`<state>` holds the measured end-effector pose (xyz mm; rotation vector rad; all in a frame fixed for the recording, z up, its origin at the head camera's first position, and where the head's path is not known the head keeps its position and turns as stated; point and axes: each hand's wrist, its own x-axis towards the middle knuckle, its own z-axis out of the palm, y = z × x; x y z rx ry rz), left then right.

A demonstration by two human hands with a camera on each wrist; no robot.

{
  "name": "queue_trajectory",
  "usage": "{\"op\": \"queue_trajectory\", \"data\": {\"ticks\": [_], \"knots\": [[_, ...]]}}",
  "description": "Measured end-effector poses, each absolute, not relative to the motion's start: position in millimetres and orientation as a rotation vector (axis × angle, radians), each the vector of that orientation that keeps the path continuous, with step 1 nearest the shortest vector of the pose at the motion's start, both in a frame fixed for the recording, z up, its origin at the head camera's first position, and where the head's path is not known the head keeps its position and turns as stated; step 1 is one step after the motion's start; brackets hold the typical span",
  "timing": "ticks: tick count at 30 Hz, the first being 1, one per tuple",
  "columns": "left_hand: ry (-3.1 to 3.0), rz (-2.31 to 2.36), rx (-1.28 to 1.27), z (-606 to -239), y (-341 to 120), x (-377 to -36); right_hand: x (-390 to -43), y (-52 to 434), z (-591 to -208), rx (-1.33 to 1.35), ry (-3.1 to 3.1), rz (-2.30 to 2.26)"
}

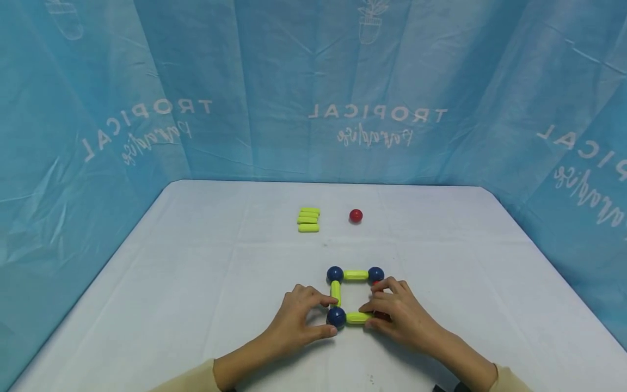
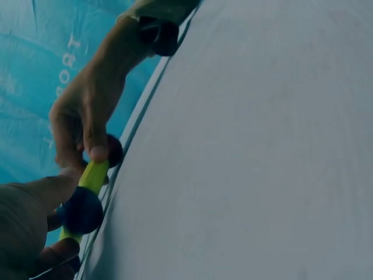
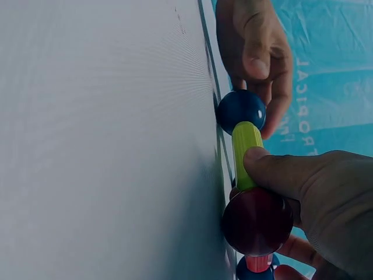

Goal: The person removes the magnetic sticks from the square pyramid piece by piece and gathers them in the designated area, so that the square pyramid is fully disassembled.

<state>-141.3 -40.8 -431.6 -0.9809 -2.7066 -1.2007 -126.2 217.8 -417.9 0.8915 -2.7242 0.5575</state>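
A square of balls and rods lies on the white table, its near-left corner a blue ball (image 1: 336, 317). My left hand (image 1: 296, 316) holds this ball, thumb at its near side and index finger by the left yellow-green rod (image 1: 335, 293). With thumb and fingers my right hand (image 1: 406, 313) pinches the near yellow-green rod (image 1: 355, 318), close to a dark red ball (image 3: 257, 221) at the near-right corner. A red rod (image 3: 258, 262) runs from that ball, partly hidden by my fingers. Blue balls (image 1: 335, 274) form the far corners, joined by another yellow-green rod (image 1: 355, 275).
Farther back on the table (image 1: 235, 283) lie several loose yellow-green rods (image 1: 308, 228) in a small stack. A single red ball (image 1: 356, 216) sits to their right. Blue printed curtain (image 1: 274, 81) surrounds the table's back and sides.
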Motion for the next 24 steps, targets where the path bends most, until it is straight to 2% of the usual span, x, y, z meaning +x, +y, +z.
{"op": "queue_trajectory", "data": {"ticks": [24], "knots": [[-2.704, -0.993, -0.837, -435.3, -20.0, -133.0, -126.4, 218.2, -418.9, 0.9, -2.712, 0.557]]}}
